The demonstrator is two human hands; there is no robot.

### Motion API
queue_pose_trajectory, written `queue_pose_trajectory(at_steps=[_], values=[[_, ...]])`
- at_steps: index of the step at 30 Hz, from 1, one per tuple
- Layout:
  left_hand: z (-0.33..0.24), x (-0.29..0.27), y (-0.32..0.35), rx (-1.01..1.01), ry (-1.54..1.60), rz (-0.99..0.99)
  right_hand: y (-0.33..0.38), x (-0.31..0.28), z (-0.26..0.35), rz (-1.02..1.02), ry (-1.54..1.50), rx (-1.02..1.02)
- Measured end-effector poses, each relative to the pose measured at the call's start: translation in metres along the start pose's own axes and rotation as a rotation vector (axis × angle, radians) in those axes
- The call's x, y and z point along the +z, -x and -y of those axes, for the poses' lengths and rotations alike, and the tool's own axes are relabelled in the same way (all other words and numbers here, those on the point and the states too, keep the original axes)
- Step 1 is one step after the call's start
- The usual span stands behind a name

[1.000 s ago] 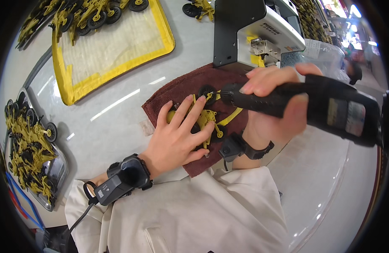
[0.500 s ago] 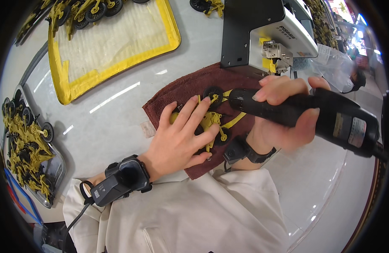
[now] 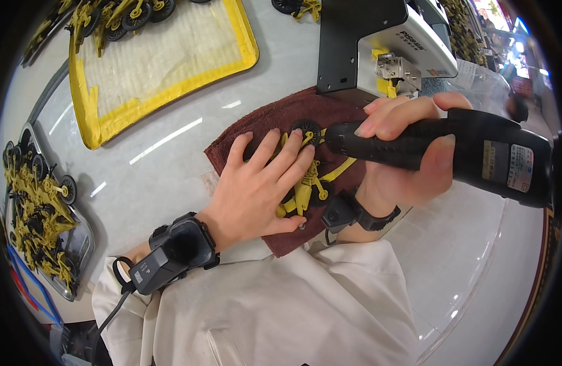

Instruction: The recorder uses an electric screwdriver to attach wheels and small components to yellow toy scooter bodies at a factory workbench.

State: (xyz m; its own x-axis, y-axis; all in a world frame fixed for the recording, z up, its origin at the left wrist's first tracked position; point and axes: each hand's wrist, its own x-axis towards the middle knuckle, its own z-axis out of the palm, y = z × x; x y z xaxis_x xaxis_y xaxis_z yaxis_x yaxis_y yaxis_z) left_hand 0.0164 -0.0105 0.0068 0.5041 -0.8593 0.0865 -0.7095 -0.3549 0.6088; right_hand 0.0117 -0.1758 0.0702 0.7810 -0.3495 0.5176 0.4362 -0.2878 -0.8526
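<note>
A toy motorcycle (image 3: pixel 304 186) of yellow plastic with black wheels lies on a folded dark red cloth (image 3: pixel 244 125). My left hand (image 3: pixel 249 186) rests over its left part, fingers spread and the thumb by its near end. The covered part is hidden. In my right hand (image 3: pixel 409 152) is a black electric screwdriver (image 3: pixel 476 146), fingers wrapped round its barrel. Its narrow end points left, close to the toy's far wheel; the bit cannot be made out. Yellow strips (image 3: pixel 341 169) stretch from the toy toward my right hand.
A black and silver machine (image 3: pixel 384 61) stands just past the cloth. A yellow-edged padded mat (image 3: pixel 171 91) carries several toy motorcycles (image 3: pixel 135 15) at the far left. A metal tray (image 3: pixel 83 244) at the left holds yellow parts (image 3: pixel 43 210). A clear plastic bag (image 3: pixel 476 94) lies at right.
My left hand has shifted slightly left, with its fingers lifted off part of the toy, so more of it shows. The screwdriver's narrow end has moved a little left.
</note>
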Motion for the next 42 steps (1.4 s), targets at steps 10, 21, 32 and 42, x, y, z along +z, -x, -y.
queue_pose_trajectory(at_steps=[10,21,32,42], values=[[0.001,-0.002,-0.004,0.019,0.012,-0.04,0.0,0.0,-0.001,-0.024,-0.022,-0.044],[0.003,0.001,-0.004,0.002,0.039,-0.007,-0.01,-0.004,0.01,0.082,-0.079,-0.222],[0.006,0.005,-0.003,0.061,-0.005,-0.044,-0.007,0.002,-0.005,0.101,-0.001,-0.058],[0.001,0.008,-0.001,0.043,-0.09,-0.043,-0.01,0.007,0.013,0.079,0.104,0.036]])
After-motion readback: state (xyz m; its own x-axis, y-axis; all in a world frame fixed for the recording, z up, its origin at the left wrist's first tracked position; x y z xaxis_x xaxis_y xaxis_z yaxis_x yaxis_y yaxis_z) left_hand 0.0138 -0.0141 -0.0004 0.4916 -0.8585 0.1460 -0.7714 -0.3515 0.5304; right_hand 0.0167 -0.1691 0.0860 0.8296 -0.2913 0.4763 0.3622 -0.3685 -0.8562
